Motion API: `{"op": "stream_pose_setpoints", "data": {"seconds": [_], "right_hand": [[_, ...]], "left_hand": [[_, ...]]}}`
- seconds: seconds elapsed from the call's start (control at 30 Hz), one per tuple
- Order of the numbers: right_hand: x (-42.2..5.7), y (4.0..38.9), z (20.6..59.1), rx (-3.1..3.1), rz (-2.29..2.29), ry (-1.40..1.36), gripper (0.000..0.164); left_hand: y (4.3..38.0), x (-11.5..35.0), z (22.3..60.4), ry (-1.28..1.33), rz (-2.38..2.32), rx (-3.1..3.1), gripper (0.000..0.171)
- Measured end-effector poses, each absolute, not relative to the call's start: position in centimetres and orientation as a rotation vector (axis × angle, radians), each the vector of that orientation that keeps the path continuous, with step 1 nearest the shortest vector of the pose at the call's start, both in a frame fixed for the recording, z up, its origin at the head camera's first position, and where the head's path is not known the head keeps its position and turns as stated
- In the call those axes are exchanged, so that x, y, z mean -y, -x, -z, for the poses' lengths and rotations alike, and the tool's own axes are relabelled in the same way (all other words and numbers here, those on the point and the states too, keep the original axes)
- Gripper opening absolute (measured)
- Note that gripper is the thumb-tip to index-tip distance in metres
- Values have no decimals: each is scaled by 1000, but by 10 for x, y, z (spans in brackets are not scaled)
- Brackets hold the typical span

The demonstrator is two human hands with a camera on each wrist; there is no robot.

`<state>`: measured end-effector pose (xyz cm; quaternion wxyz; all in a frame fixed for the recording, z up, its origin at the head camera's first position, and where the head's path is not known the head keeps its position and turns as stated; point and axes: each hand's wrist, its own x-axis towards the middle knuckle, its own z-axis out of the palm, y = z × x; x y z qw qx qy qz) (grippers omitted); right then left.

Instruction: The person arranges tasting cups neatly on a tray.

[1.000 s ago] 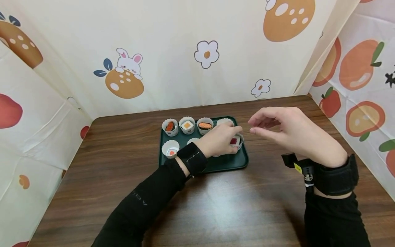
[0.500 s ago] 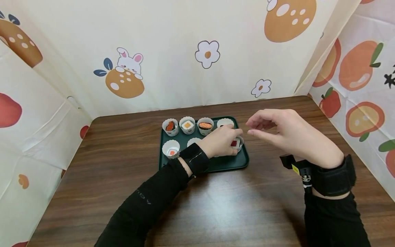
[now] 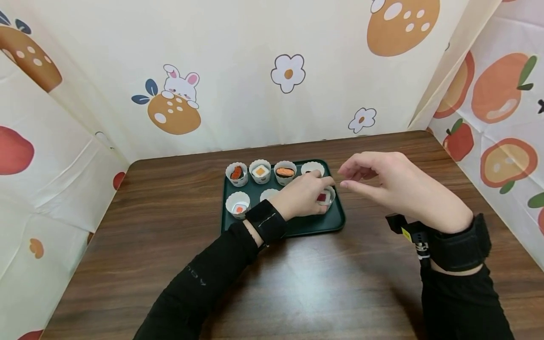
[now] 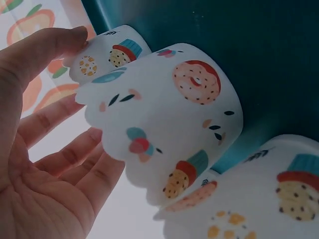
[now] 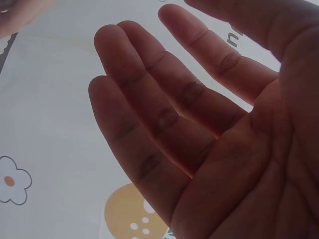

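My left hand [image 3: 301,196] reaches over the dark green tray [image 3: 312,231], thumb and index finger on either side of the front-right paper cup [image 3: 332,194]. That cup contains a white sushi piece with a dark red part [image 3: 321,197]. In the left wrist view my thumb tip meets the rim of the far cup [image 4: 92,62], and the other fingertips pass behind a nearer cup [image 4: 164,109] printed with donuts and cupcakes. Right of the tray my right hand [image 3: 378,177] hovers in the air, fingers gently bent and holding nothing.
Along the tray's back row stand scalloped paper cups: one with a red-orange piece [image 3: 236,173], one with a yellow-topped piece [image 3: 260,171], one with an orange-topped piece [image 3: 284,172]. Another cup [image 3: 238,204] sits front left. Printed cloth [image 3: 238,108] walls the wooden table [image 3: 170,226].
The view shifts slightly. My right hand has drifted a little to the left; my left hand stays at the same cup.
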<state>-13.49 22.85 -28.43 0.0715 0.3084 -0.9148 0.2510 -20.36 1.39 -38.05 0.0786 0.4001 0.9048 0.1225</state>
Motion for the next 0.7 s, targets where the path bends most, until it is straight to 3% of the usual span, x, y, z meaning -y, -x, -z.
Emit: {"op": "stream_pose_setpoints", "data": {"seconds": [0.7], "right_hand": [[-225,146,297,2812,-692,-874,13]], "left_hand": [[158,65,350,-1152,-778,-3027,43]]}}
